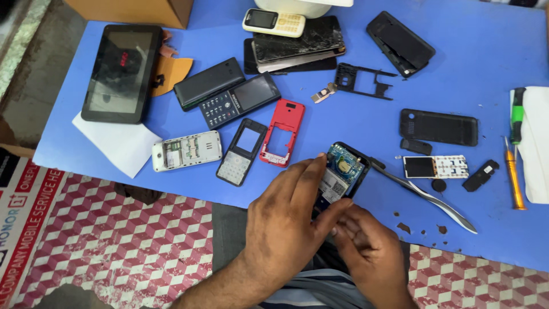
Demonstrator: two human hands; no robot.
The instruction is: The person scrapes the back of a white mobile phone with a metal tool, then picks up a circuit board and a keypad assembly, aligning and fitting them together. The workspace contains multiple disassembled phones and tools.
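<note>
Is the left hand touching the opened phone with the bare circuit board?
Touching. The head view shows the left hand with its fingers lying against the side of the opened phone, no gap between them, while the right hand grips its lower end.

This is a mobile phone repair stall or small workshop. A blue worktop [474,57] is strewn with dismantled handsets: a red phone frame [283,131] and a keypad phone [240,99] at centre, a cracked smartphone [299,39] at the top, a bare back cover [438,127] at right, and a tablet [121,72] at upper left. An orange-handled screwdriver [514,174] and metal tweezers [426,195] lie at right. A phone-service banner [23,217] shows at lower left.
</note>
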